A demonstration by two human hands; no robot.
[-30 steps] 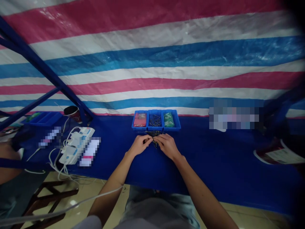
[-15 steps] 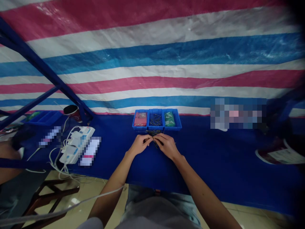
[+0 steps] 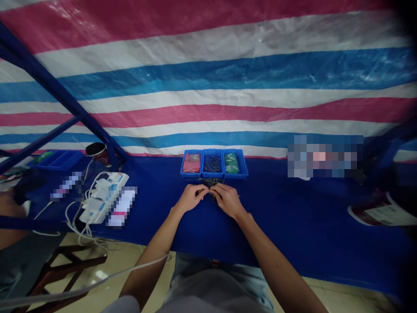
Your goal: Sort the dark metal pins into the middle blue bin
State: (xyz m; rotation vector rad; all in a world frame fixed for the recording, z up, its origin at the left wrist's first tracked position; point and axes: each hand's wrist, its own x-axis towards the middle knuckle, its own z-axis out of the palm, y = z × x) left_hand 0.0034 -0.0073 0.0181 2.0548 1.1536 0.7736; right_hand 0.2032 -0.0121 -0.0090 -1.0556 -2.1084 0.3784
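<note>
At far left, a shallow blue plastic tray with long compartments (image 3: 60, 160) is lying near a dark red round cup (image 3: 102, 155), with a long white plastic power strip (image 3: 93, 213) and a flat, blurred-out rectangle (image 3: 122, 206) sitting nearer. At centre, the bare left hand (image 3: 190, 198) is hovering at a loose pile of slim, dark, screw-like metal pieces (image 3: 210, 181), its fingers curling inward, thumb and fingertips nearly meeting; the bare right hand (image 3: 228, 199) is mirroring it, fingertips just beside the left's. Whether either is pinching a piece, I cannot tell. The pile is lying partly hidden, just in front of three blue plastic bins: the left bin (image 3: 191, 176) is holding something flat and red, the middle bin (image 3: 212, 176) similar dark pieces, the right bin (image 3: 235, 176) green and white contents. Farther right, a dark red round container with a pale label (image 3: 374, 211) is standing. Beneath, a smooth dark blue tabletop (image 3: 293, 226) is spreading; behind, a crinkled, glossy striped plastic sheet (image 3: 228, 95) is hanging, a blue metal frame (image 3: 52, 82) crossing it at left. The table's front edge is sloping toward the right, and blue surface is stretching widely between right hand and container.
</note>
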